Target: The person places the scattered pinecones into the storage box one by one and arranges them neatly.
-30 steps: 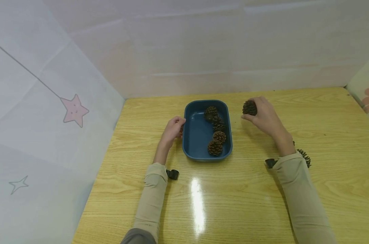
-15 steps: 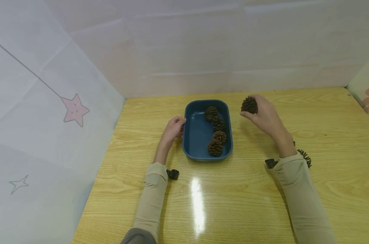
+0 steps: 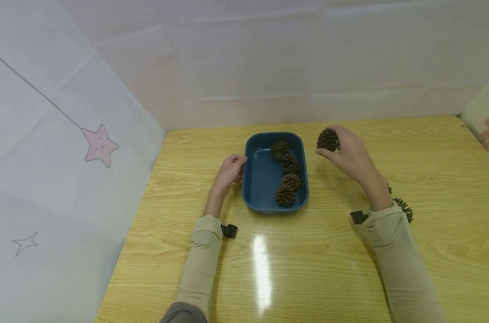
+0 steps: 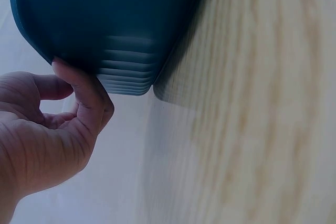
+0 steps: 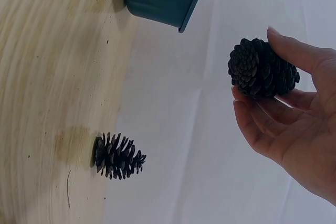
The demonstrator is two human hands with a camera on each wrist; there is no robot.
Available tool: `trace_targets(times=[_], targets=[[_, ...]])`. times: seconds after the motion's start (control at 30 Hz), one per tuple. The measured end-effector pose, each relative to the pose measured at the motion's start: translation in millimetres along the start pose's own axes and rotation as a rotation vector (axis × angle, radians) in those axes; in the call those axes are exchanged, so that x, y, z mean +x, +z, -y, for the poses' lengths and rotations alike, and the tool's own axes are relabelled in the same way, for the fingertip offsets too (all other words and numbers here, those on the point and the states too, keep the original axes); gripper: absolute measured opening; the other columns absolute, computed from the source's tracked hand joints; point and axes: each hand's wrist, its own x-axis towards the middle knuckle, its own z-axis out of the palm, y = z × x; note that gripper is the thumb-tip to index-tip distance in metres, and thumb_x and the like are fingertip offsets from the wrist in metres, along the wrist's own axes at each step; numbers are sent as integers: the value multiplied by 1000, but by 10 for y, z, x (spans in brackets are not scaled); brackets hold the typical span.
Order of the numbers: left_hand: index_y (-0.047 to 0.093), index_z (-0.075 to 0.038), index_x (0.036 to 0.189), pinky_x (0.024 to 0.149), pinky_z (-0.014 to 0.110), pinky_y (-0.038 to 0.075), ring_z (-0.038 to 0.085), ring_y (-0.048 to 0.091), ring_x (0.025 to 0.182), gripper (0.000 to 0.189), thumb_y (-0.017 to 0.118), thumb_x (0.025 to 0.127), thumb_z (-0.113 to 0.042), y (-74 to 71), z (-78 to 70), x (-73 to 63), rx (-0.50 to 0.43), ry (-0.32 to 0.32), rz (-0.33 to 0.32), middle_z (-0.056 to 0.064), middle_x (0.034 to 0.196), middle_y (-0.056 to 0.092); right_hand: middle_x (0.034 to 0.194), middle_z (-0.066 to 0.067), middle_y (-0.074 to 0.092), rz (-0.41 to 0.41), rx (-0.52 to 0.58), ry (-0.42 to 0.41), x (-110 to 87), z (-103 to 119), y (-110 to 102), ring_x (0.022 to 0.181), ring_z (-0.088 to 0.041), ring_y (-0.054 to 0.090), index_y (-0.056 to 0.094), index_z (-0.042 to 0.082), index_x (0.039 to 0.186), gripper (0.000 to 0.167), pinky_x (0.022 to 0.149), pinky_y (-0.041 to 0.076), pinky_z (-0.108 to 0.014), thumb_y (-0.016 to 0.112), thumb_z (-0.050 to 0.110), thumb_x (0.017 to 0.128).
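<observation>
A blue rectangular plastic tub (image 3: pixel 262 208) stands on the table with several brown pine cones (image 3: pixel 285 196) along its right side. My left hand (image 3: pixel 230 169) holds the tub's left rim. In the left wrist view its bent fingers (image 4: pixel 89 95) lie against the ribbed outer wall. To the right of the tub, my right hand (image 3: pixel 351 152) holds another pine cone (image 3: pixel 328 140) raised above the table. The right wrist view shows that pine cone (image 5: pixel 262 69) between thumb and fingers, apart from the tub.
Beside the right forearm, a loose pine cone (image 3: pixel 403 209) is partly hidden by the sleeve; the right wrist view shows a pine cone (image 5: pixel 118 156) upright on the wooden table (image 3: pixel 309 269). A pale fabric wall (image 3: pixel 244 67) closes off the back and left.
My right hand has shifted slightly left toward the tub with the pine cone. The left hand and the tub have stayed in place.
</observation>
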Motion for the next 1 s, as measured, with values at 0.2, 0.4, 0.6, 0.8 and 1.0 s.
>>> trace_targets(times=[0.2,0.4,0.6,0.8,1.0], targets=[[60,3,110,57,27,44,16,51,63,29,53,109,-25,0,5,5,1,-1,1,7,84,56,147,-33,47,1,-6,-24,-5,34,25,125,-50,51,42,-8,149,71,102,42,-64,78,21,96],[60,3,109,57,27,44,16,51,62,28,53,109,-25,3,15,9,-3,2,6,6,83,56,152,-31,43,16,5,-7,-1,55,34,137,-50,43,39,-6,152,72,109,37,-63,76,23,97],[60,2,109,56,26,44,15,51,63,29,53,109,-26,4,20,13,1,3,1,6,83,56,151,-32,43,17,-11,-29,-7,91,36,139,-49,42,39,-6,152,72,110,36,-64,76,22,98],[61,1,107,56,26,44,15,52,63,27,53,109,-26,3,31,28,5,3,-1,6,83,56,151,-31,44,17,-27,-68,-18,134,61,138,-49,43,40,-8,151,70,110,38,-63,76,19,98],[61,0,106,56,26,44,15,52,63,27,53,109,-25,1,33,30,5,4,0,6,82,56,151,-32,44,19,-19,-73,-27,174,70,138,-49,43,40,-8,151,69,109,38,-63,76,18,97]])
